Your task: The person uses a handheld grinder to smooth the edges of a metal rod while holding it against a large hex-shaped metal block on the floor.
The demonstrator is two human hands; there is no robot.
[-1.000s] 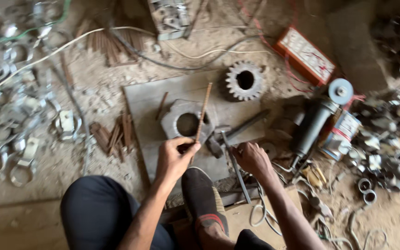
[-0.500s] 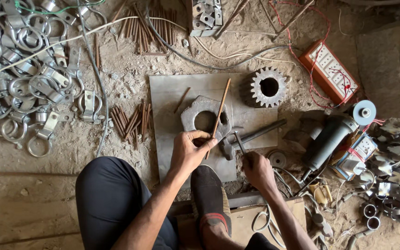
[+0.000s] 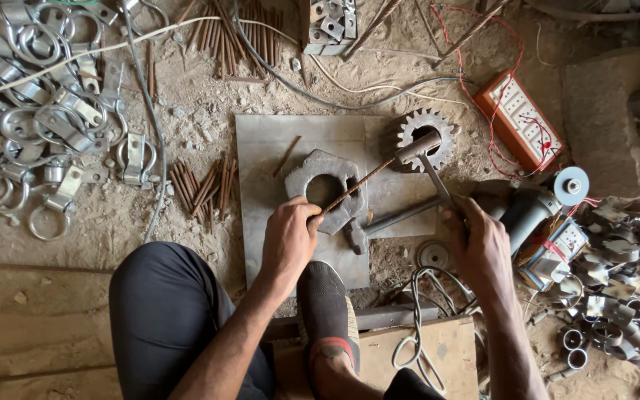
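Left hand [image 3: 290, 238] clamps rod [image 3: 357, 186] slanting up-right over nut [image 3: 325, 190]; right hand [image 3: 477, 241] grips hammer [image 3: 427, 159], head at rod's tip.

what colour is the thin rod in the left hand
Rusty reddish-brown, seen in the head view: the thin rod runs from the left hand over the hexagonal metal block.

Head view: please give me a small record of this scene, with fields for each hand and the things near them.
left hand: holds thin rusty rod across large hex nut
right hand: grips hammer, head raised
base: steel plate on dirt floor
nearby: gear, angle grinder, pile of metal clamps, bundle of rods
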